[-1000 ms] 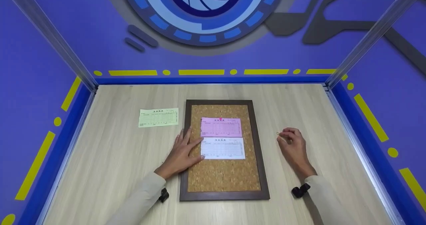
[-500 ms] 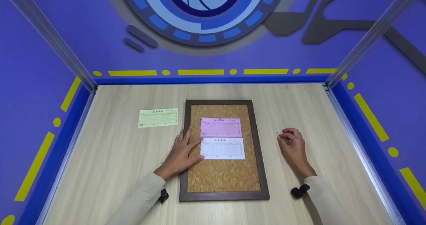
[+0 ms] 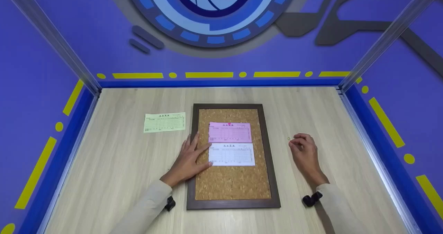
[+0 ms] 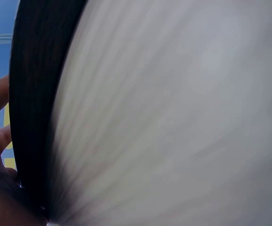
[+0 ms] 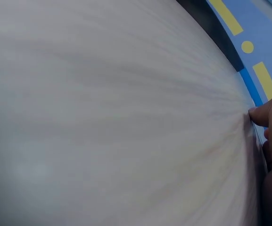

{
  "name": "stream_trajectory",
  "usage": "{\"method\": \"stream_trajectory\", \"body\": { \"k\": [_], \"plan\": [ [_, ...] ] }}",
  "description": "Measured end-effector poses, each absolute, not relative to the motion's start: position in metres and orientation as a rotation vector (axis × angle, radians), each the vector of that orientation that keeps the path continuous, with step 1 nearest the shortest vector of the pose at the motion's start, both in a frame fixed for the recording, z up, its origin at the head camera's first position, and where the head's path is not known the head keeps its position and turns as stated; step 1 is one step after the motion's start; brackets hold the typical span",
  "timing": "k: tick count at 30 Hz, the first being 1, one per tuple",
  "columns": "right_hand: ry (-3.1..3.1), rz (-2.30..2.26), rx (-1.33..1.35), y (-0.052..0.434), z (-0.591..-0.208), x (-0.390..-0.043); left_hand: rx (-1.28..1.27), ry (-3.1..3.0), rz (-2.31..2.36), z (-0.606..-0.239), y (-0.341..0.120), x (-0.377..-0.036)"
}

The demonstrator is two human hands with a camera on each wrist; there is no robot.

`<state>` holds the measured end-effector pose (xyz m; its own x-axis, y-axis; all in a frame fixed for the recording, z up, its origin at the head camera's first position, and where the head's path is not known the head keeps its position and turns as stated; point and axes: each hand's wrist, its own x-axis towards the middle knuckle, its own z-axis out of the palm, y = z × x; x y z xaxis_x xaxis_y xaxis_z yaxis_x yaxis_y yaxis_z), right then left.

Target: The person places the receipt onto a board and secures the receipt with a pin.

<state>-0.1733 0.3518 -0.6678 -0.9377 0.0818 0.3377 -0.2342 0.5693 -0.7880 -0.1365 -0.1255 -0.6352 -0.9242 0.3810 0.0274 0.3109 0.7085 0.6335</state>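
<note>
In the head view, the brown-framed corkboard (image 3: 230, 183) is lying at the centre of the frame, on the wood-grain tabletop (image 3: 104, 158). A pink slip (image 3: 229, 133) is sitting on its cork, a red pushpin (image 3: 229, 124) showing at its top edge, and a white slip (image 3: 233, 155) is lying directly below. The left hand (image 3: 188, 161) is resting at centre left, fingers spread across the frame's left side, thumb and index finger touching the white slip's left edge. A green slip (image 3: 164, 122) is lying left of the board. Over at centre right, the right hand (image 3: 305, 151) is curling thumb and index finger close together, just beside a tiny gold-coloured object (image 3: 289, 138); whether they're pinching anything, I can't tell.

Left wrist view: the board's dark edge is running down the left, fingers showing beyond it.

Right wrist view: the hand is showing at the right edge, a fingertip meeting the tabletop, the grip itself staying unclear.
</note>
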Motion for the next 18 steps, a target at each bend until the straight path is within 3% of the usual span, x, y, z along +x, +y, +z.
{"method": "stream_trajectory", "body": {
  "k": [18],
  "plan": [
    [-2.472,1.325,0.086,0.3512,-0.6678,-0.1722,0.574,2.815,1.021,-0.6375,-0.1259,-0.1354]
  ]
}}
